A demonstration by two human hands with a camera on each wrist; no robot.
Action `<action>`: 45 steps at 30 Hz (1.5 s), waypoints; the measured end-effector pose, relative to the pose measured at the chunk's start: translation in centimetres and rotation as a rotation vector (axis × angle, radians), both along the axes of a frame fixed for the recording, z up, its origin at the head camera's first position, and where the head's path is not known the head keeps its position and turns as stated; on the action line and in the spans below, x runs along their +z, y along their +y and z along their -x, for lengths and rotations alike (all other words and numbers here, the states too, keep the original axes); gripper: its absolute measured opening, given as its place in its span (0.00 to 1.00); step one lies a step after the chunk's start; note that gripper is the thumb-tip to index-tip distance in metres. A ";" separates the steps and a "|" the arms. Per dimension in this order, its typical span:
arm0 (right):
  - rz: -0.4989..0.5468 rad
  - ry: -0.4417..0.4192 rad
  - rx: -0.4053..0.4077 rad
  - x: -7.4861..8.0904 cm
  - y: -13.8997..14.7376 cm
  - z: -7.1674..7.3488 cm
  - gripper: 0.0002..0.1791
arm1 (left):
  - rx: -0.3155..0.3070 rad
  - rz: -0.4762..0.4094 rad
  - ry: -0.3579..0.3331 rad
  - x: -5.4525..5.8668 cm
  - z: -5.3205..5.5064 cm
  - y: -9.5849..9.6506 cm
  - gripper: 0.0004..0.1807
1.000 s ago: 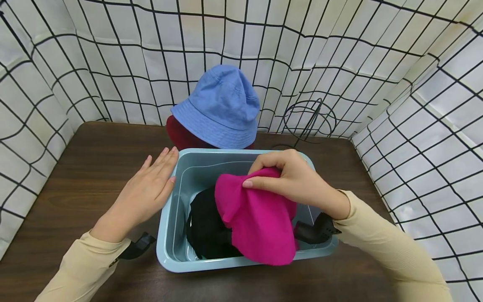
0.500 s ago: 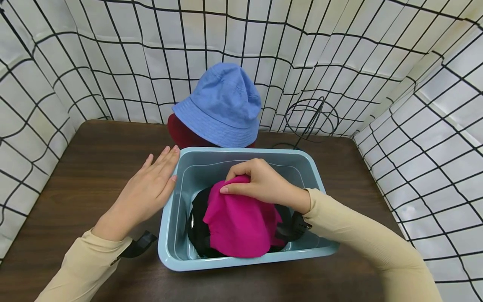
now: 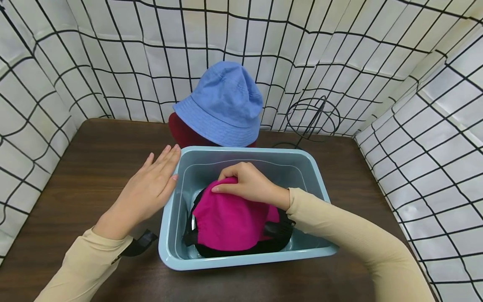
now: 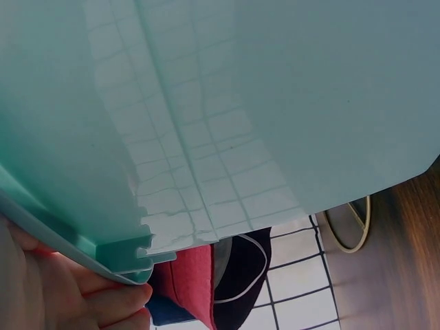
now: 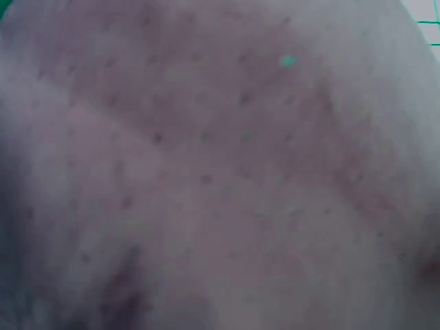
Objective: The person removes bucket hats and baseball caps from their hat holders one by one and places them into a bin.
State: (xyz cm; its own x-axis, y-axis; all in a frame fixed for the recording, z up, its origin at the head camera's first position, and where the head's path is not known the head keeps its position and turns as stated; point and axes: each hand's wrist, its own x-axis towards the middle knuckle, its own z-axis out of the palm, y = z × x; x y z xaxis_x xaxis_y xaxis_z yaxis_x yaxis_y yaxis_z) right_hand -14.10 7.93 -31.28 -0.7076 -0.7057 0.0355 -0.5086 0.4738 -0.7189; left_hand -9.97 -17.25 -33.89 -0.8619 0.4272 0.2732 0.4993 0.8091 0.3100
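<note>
Head view: inside a light blue bin [image 3: 249, 263], I see a crumpled pink cloth [image 3: 230, 224] that lies over a black item [image 3: 281, 244]. My right hand [image 3: 247, 182] is the nearer one, pinching the cloth's far edge between thumb and fingers; the rest spreads toward the near side, within the bin's left half. Its folds give no clear long axis. My left hand [image 3: 147, 184] is well apart from the right, fingers straight, resting along the left rim and not touching the cloth.

Most of the black item is covered, so I cannot tell its shape. Beyond the far rim, a blue hat [image 3: 222, 107] hides much of a red item [image 3: 185, 132]. The right wrist view is only a blurred, dotted surface; the left shows mainly bin wall, with fingers at its rim.
</note>
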 end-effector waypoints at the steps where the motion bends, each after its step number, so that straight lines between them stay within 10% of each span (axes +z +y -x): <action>1: -0.011 0.000 -0.003 -0.3 -0.1 0.1 0.07 | 0.001 0.001 -0.001 0.0 0.0 0.0 0.32; 18: -0.094 0.034 -0.032 -3.6 -0.4 0.5 0.08 | 0.000 -0.010 0.002 0.0 0.1 0.0 0.32; 45: -0.421 0.036 0.208 -6.1 -1.1 0.5 0.10 | -0.004 -0.004 0.012 0.0 0.1 0.1 0.32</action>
